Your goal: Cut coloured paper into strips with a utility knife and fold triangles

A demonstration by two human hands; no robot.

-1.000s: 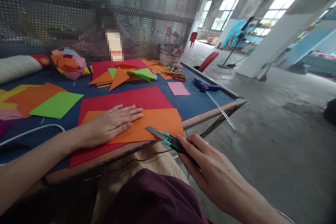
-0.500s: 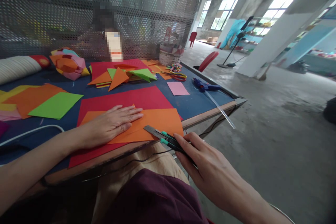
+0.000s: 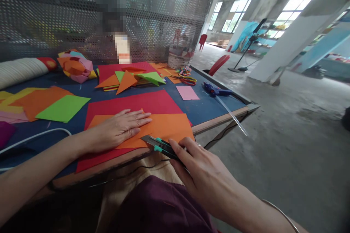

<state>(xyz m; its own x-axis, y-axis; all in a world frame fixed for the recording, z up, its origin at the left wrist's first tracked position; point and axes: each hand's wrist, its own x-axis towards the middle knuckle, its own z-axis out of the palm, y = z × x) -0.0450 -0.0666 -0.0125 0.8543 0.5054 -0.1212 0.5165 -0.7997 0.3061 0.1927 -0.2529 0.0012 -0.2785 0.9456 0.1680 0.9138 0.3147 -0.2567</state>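
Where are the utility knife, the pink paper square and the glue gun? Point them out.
Utility knife point(image 3: 164, 147), head view: front of its handle.
Pink paper square point(image 3: 187, 93), head view: middle of its face.
Glue gun point(image 3: 214, 89), head view: its blue body.

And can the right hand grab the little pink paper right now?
Probably not: the right hand is holding the knife. Nothing lies on the pink paper, though, so it looks free to take once the knife is down.
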